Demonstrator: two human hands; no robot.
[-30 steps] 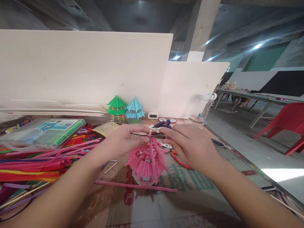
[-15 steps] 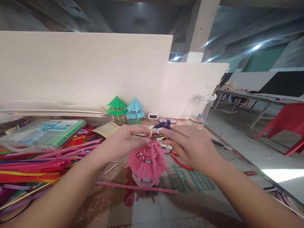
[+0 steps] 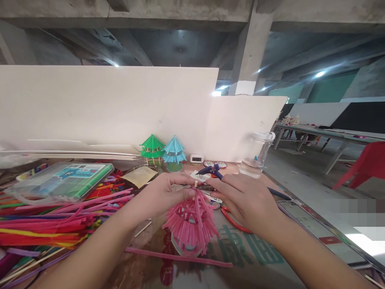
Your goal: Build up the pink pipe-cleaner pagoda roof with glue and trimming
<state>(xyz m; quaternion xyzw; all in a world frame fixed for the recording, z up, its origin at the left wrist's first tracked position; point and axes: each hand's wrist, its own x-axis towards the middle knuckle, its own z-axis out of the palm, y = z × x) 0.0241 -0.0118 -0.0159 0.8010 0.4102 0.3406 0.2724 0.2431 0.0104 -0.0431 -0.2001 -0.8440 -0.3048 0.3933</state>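
A small pink pavilion model (image 3: pixel 192 224) of pipe cleaners, with a layered, fringed roof, stands upright in front of me. My left hand (image 3: pixel 165 196) pinches its top between thumb and fingers, beside a short pale stub (image 3: pixel 196 184). My right hand (image 3: pixel 240 196) is closed on the other side of the top, with its fingertips close to the stub. What those fingers hold is hidden. Under my right hand lies a tool with red handles (image 3: pixel 234 220), partly covered. A loose pink pipe cleaner (image 3: pixel 180 257) lies across the front of the model.
Green (image 3: pixel 152 149) and blue pavilion models (image 3: pixel 174 152) stand at the back, near a small clock (image 3: pixel 196 159) and a glue gun (image 3: pixel 207 170). Coloured pipe cleaners (image 3: pixel 45 224) and a plastic case (image 3: pixel 66 180) crowd the left. A clear jug (image 3: pixel 255 156) stands back right.
The view has tilted up, so the table and both hands sit lower in the picture. Both hands keep nearly the same pose at the pink model's top.
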